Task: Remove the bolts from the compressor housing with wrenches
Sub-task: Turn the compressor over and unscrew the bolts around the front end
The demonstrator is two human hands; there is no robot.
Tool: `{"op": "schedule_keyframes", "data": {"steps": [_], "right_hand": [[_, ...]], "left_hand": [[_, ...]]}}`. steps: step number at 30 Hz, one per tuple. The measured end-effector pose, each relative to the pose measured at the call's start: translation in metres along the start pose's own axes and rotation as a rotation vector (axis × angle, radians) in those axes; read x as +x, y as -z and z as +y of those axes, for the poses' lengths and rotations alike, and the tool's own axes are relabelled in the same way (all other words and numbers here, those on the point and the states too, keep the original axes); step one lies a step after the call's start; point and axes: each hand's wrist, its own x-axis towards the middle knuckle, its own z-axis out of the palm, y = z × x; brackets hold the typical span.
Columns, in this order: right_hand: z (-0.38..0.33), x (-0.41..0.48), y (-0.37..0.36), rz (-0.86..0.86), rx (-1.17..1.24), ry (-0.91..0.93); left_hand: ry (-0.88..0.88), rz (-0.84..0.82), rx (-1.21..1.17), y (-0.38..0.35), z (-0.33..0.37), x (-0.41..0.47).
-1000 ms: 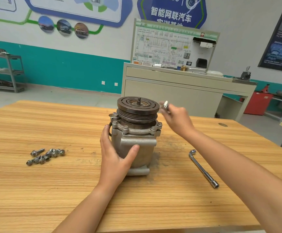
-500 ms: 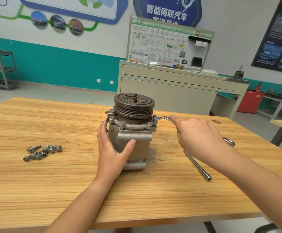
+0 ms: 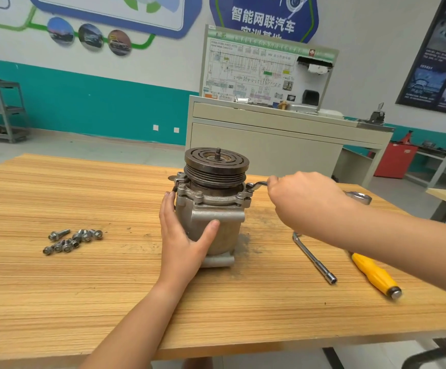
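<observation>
Filling the lower half of the view, a wooden tabletop point(image 3: 110, 288) is seen from above and in front. A grey compressor housing point(image 3: 216, 227) is stood upright near its middle, capped by a dark grooved pulley point(image 3: 216, 163).

The housing's left side is gripped by the left hand point(image 3: 184, 238), with the fingers wrapped behind and the thumb pressed across the front. The right hand point(image 3: 304, 201) is curled round the shank of a combination wrench point(image 3: 258, 185). The wrench's ring end is set at a bolt on the flange's right edge. Whether the ring is fully seated cannot be told.

An L-shaped socket wrench point(image 3: 313, 258) is laid just right of the housing, and a yellow-handled screwdriver point(image 3: 373, 272) beyond it; neither is touched. A small cluster of loose bolts point(image 3: 72, 239) is gathered well to the left. At least 3 seated bolts point(image 3: 199, 194) are visible along the flange front, so the task is judged only partly done.

Several risks are judged likely:
- The bolt head could be rounded if the ring is only half seated when force is applied.
- The tall housing could be tipped or spun on its narrow base by a hard pull, since it is braced by 1 hand only.
- Knuckles could be struck against the pulley if the wrench slips.
</observation>
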Motion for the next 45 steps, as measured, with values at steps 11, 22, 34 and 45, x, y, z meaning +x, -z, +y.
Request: {"op": "schedule_keyframes", "data": {"steps": [11, 22, 34, 45], "right_hand": [[-0.04, 0.015, 0.015, -0.178, -0.055, 0.028], [0.039, 0.033, -0.05, 0.111, -0.101, 0.137], [-0.002, 0.114, -0.094, 0.747, 0.679, 0.249], [0.032, 0.035, -0.071, 0.391, 0.498, -0.117]], "left_hand": [[0.01, 0.005, -0.004, 0.0, -0.002, 0.001], [0.021, -0.031, -0.026, 0.002, -0.001, 0.001], [0.021, -0.01, -0.001, 0.002, -0.004, 0.004], [0.027, -0.023, 0.001, 0.003, 0.001, 0.002]]}}
